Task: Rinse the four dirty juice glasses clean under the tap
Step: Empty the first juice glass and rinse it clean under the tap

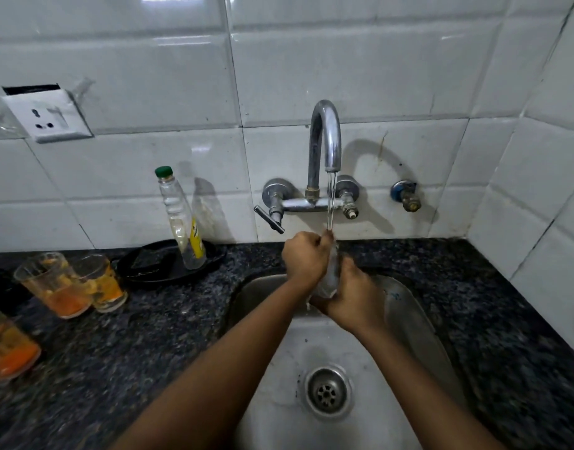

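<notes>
My right hand (350,297) cups the glass (331,277) from below, its long axis upright under the tap (326,138); my left hand (303,256) curls around its rim.

White tiled wall (360,69) with a socket plate (49,116) hanging crooked off it. Nearly empty green-capped bottle (182,219) stands on a black tray (143,271), next to what might be a scrub pad (147,259), on the dark speckled counter (133,345).
</notes>
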Tool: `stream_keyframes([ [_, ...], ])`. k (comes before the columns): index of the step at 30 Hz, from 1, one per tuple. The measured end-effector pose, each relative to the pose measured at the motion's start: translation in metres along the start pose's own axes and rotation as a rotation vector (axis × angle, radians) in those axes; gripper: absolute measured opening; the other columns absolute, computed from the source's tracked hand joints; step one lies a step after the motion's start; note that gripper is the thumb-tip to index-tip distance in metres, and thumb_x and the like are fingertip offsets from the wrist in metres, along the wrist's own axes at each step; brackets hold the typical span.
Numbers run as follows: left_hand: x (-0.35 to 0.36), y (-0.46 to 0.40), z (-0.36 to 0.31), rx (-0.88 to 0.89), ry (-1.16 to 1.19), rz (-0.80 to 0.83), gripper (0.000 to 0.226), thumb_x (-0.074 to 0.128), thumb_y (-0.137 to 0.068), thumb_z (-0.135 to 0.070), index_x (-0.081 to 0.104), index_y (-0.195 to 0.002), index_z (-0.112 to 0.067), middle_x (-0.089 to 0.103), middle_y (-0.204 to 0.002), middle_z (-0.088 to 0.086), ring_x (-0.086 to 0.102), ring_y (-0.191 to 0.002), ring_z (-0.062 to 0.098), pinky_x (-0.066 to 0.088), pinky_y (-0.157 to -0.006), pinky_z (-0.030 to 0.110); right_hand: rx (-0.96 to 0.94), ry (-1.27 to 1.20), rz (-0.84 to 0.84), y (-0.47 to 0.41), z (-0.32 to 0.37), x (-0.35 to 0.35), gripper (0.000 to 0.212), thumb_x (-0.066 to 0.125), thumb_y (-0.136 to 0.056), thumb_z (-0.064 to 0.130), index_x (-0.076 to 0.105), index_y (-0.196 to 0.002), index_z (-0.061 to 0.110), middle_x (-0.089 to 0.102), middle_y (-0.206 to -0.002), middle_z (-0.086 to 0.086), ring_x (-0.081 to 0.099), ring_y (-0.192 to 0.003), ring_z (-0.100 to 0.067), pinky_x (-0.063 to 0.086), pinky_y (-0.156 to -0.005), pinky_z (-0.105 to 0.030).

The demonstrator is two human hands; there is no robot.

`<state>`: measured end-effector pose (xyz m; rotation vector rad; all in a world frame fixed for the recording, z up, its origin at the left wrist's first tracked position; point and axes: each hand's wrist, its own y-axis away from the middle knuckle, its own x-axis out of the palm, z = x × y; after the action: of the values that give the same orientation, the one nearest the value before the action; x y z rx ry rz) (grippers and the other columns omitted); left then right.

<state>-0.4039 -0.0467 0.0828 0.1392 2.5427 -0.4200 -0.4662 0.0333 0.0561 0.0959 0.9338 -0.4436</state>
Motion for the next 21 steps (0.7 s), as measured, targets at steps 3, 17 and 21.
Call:
stream_keyframes([
  [3, -0.003, 0.002, 0.013, -0.045, 0.325, -0.027, 0.061, 0.048, -0.092, -0.043, 0.054, -0.052, 0.002, 0.057, -0.05, 0.021, 0.054, -0.045, 0.031, 0.052, -0.053, 0.038, 0.101, -0.318, 0.076, -0.011, -0.008, 0.004, 0.062, 0.086, -0.056, 0.031, 0.055, -0.108, 0.016, 0.067, -0.103, -0.003, 0.063, -0.089, -0.02, 0.054, -0.075, -0.036],
  [17, -0.037, -0.051, 0.028, -0.387, 0.273, -0.39, 0.037, 0.068, -0.082, -0.021, 0.047, -0.106, -0.002, 0.059, -0.11, 0.018, 0.059, -0.1, 0.031, 0.048, -0.083, 0.037, 0.209, -0.706, 0.098, -0.035, -0.009, 0.006, 0.067, 0.084, -0.06, 0.005, 0.045, -0.114, 0.018, 0.06, -0.11, -0.006, 0.061, -0.094, -0.022, 0.055, -0.073, -0.033],
  [21, -0.036, -0.053, 0.036, -0.234, -0.017, -0.295, 0.03, 0.056, -0.091, -0.026, 0.063, -0.103, 0.0, 0.065, -0.109, 0.018, 0.06, -0.1, 0.031, 0.045, -0.085, 0.037, 0.118, -0.337, 0.084, -0.044, -0.003, -0.011, 0.056, 0.087, -0.058, 0.028, 0.054, -0.103, 0.02, 0.064, -0.103, 0.0, 0.062, -0.092, -0.019, 0.054, -0.079, -0.035],
])
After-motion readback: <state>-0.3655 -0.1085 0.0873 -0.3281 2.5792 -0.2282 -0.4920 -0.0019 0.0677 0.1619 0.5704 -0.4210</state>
